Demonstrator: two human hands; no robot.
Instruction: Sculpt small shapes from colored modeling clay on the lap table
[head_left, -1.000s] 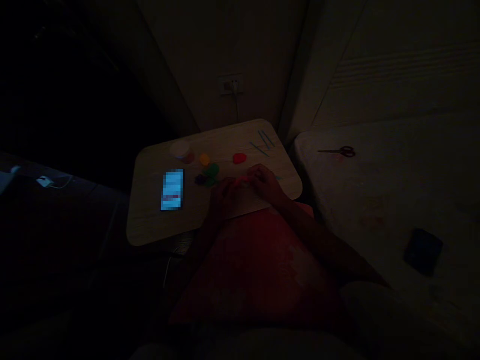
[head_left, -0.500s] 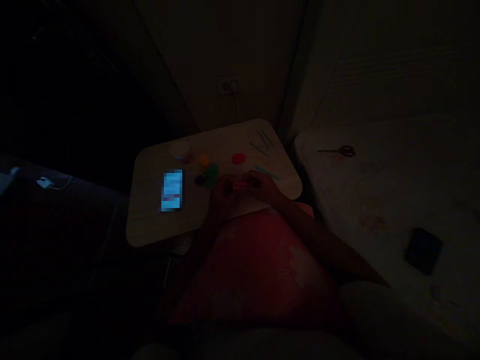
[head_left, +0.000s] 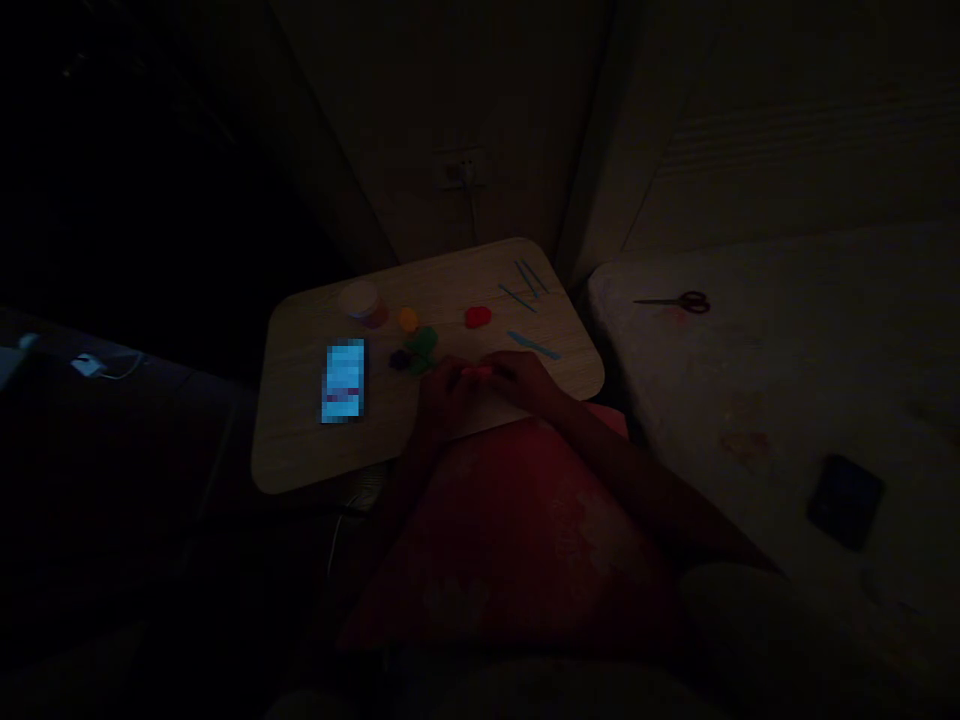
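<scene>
Light is poor throughout and fine detail is limited accordingly. At the left of the wood-toned surface (head_left: 296, 450) lies a phone (head_left: 343, 380) with its screen lit, its long axis pointing away from the person; beyond it, slightly right, stands a tub (head_left: 361, 300) with a pale top. Next come a dark lump (head_left: 400, 359), a yellow piece (head_left: 408, 320) just beyond it, and a green piece (head_left: 424, 345) near the fingers of the left hand (head_left: 442, 392). The left hand is closed on the left end of a pinkish-red strip (head_left: 477, 371), at the near side of the surface. The strip lies directly between the two hands, its long axis running roughly left to right from one set of fingertips to the other; neither hand is appreciably nearer. Whether it touches the surface cannot be determined. Straight beyond the strip, apart from both hands, sits a red lump (head_left: 478, 317). The right hand (head_left: 523, 380) is closed on the strip's right end, close to its fellow; exact finger placement is obscured. Just beyond the right hand lies a blue knife-shaped tool (head_left: 534, 345), slanting towards the person at its right end, with thin sticks (head_left: 517, 297) farther back.
</scene>
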